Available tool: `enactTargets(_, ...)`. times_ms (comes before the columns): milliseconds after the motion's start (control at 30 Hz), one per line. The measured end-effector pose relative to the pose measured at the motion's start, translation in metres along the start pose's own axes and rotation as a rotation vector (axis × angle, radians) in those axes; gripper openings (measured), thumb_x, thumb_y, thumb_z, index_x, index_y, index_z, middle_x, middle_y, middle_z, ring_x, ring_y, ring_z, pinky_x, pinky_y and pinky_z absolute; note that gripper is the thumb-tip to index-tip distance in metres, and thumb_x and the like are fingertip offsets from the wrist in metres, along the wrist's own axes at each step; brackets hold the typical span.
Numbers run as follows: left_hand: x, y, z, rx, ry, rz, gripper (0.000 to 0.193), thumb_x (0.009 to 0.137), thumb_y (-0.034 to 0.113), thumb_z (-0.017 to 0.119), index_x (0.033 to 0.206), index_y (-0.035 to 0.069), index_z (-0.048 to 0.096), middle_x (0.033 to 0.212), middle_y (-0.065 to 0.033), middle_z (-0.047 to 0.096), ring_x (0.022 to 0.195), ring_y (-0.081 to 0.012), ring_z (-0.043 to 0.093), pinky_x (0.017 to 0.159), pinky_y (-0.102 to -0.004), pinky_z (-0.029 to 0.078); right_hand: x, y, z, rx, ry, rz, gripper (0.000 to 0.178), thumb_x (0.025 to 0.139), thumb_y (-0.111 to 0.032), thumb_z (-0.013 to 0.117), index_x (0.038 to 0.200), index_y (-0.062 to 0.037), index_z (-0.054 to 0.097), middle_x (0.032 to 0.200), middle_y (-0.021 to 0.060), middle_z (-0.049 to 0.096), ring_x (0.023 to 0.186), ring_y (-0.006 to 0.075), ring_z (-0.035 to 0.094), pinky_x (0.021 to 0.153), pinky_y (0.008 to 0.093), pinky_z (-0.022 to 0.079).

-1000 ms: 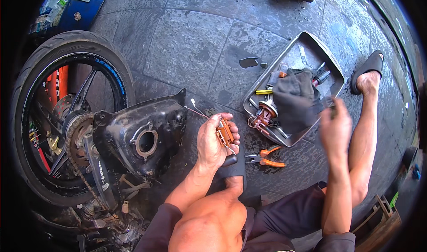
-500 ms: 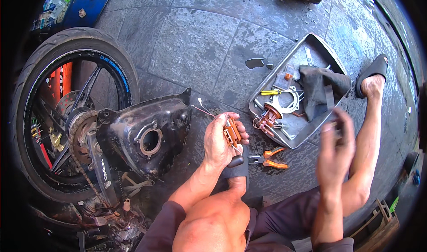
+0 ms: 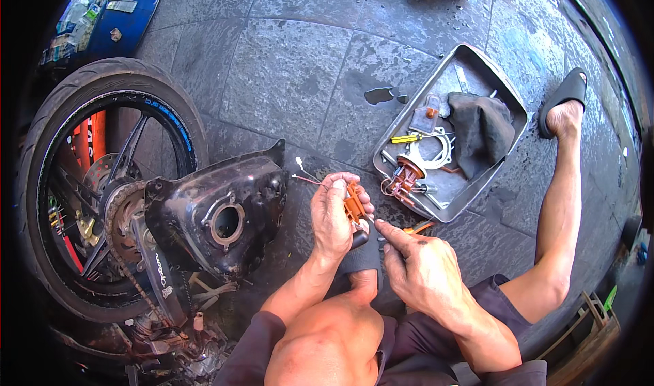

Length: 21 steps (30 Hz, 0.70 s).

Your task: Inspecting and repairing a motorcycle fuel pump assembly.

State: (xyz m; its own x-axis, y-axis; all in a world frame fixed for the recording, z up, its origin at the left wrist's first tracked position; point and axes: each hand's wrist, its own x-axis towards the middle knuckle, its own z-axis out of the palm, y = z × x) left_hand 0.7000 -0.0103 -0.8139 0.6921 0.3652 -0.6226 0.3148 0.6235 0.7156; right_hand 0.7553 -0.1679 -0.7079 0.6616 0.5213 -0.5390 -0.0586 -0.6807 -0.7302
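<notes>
Head view: our L hand (image 3: pixel 332 212) had the orange part (image 3: pixel 354 205) pinched btwn thumb and fingers, in front of us, w/ a black piece (image 3: pixel 359 238) at its lower end and thin wires (image 3: pixel 310 180) showing past the hand. Our R hand (image 3: pixel 426 263) was close by, index tip just beside the part, thumb apart from the index; other fingers were hidden, so we couldn't tell if it held anything. Step in hand, prob.: close two-handed work on the part, L steadying. Next move prob. called for a firm L hold, light R fingertip, wires kept clear. Beyond, the grey tray (image 3: pixel 484 79) held a dark cloth (image 3: pixel 482 130); orange-handled pliers (image 3: pixel 419 227) lay partly behind the R hand.
</notes>
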Motion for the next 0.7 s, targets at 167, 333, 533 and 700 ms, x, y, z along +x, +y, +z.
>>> enactTargets(167,-0.001,0.0,0.002,0.053,-0.004,-0.003,0.031,0.108,0.031,0.042,0.111,0.005,0.058,0.083,-0.0092,0.063,0.068,-0.0182,0.065,0.061,-0.032,0.057,0.001,-0.004,-0.003,-0.017,-0.056,0.005,0.035,0.087,-0.007,0.061,0.12,0.001,0.069,0.078,0.0252,0.069,0.07,0.0398,0.07,0.068,0.0447,0.057)
enactTargets(333,-0.002,-0.004,0.002,0.127,-0.025,0.09,0.029,0.108,0.029,0.043,0.112,0.004,0.058,0.083,-0.0091,0.063,0.068,-0.0172,0.065,0.062,-0.0315,0.058,0.001,-0.008,0.004,-0.039,-0.014,0.002,0.036,0.087,-0.007,0.06,0.121,0.0016,0.068,0.074,0.0249,0.067,0.068,0.0405,0.069,0.065,0.0473,0.056)
enactTargets(533,-0.005,-0.005,0.007,0.147,-0.028,0.141,0.028,0.108,0.028,0.044,0.112,0.005,0.058,0.083,-0.0089,0.062,0.07,-0.0166,0.065,0.063,-0.031,0.059,0.002,-0.006,0.013,-0.049,-0.025,0.024,0.039,0.088,-0.007,0.058,0.125,0.0043,0.064,0.071,0.0247,0.066,0.066,0.0413,0.068,0.063,0.0492,0.055)
enactTargets(700,-0.003,-0.001,0.007,0.202,-0.016,0.211,0.028,0.108,0.028,0.043,0.114,0.004,0.056,0.085,-0.0092,0.062,0.071,-0.016,0.065,0.064,-0.0312,0.059,-0.004,-0.007,0.017,0.006,-0.009,0.061,0.042,0.09,-0.006,0.057,0.129,0.0048,0.061,0.07,0.0247,0.066,0.065,0.0423,0.068,0.064,0.0502,0.054)
